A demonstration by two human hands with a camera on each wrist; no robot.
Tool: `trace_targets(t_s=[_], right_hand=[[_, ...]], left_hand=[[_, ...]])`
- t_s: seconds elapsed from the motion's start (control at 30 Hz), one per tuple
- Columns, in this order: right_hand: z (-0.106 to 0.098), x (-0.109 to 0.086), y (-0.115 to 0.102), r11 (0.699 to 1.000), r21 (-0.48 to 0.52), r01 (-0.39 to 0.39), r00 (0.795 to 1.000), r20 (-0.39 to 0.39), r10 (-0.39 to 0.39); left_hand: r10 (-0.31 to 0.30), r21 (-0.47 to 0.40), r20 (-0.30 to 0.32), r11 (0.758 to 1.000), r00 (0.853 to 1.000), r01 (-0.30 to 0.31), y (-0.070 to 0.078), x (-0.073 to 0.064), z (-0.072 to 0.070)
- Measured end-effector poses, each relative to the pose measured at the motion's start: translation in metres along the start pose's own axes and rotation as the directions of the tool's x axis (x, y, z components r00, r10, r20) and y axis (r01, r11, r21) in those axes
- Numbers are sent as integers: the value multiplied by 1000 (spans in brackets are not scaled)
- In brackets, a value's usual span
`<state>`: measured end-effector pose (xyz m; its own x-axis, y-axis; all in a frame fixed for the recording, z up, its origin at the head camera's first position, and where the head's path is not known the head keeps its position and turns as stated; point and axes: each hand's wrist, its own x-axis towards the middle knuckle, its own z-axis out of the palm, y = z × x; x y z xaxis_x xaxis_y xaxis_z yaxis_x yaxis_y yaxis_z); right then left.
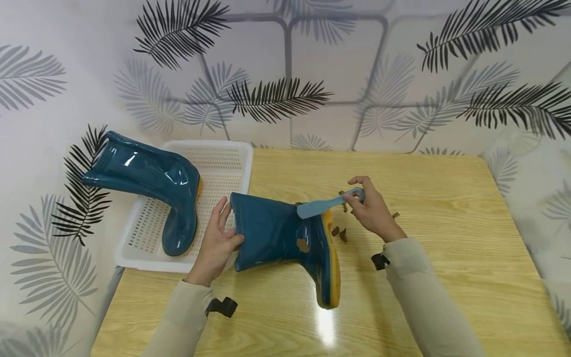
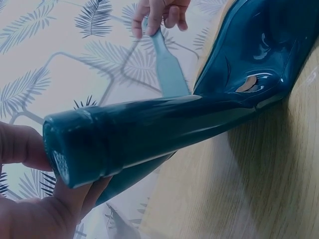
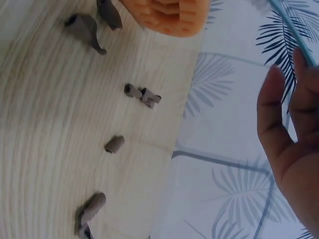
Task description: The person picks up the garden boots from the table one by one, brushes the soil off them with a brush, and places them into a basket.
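A dark teal rubber boot with a yellow sole lies on its side on the table, a brown patch stuck near its ankle. My left hand grips the rim of its shaft, thumb on top, as the left wrist view also shows. In my right hand is the handle of a light blue scraper, pinched between thumb and fingers. The scraper's flat blade touches the boot's upper edge near the heel. In the right wrist view the sole has orange treads.
A white plastic basket stands at the left with a second teal boot lying across it. Several brown curled bits are scattered on the wooden table beyond the sole. A leaf-patterned cloth hangs behind.
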<state>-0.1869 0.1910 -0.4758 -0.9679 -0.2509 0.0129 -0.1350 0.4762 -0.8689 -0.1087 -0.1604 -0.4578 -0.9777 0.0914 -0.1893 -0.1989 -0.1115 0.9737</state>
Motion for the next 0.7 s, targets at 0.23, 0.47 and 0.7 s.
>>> trace_targets(t_s=[0.23,0.47,0.7], right_hand=[[9,0,1,998,-58,-25,999,-33,24],[1,-4,4,997,-74,-17,990,-138,6],[3,-10,-1,1000,-28,8,987,162,-4]], left_hand=[[-1,3,0,1000,1000,1,1,-1,-1],[-7,10,-10,1000,1000,7,-2,-2,-1],[4,19,-13,1000,1000,-4,-1,-1,0]])
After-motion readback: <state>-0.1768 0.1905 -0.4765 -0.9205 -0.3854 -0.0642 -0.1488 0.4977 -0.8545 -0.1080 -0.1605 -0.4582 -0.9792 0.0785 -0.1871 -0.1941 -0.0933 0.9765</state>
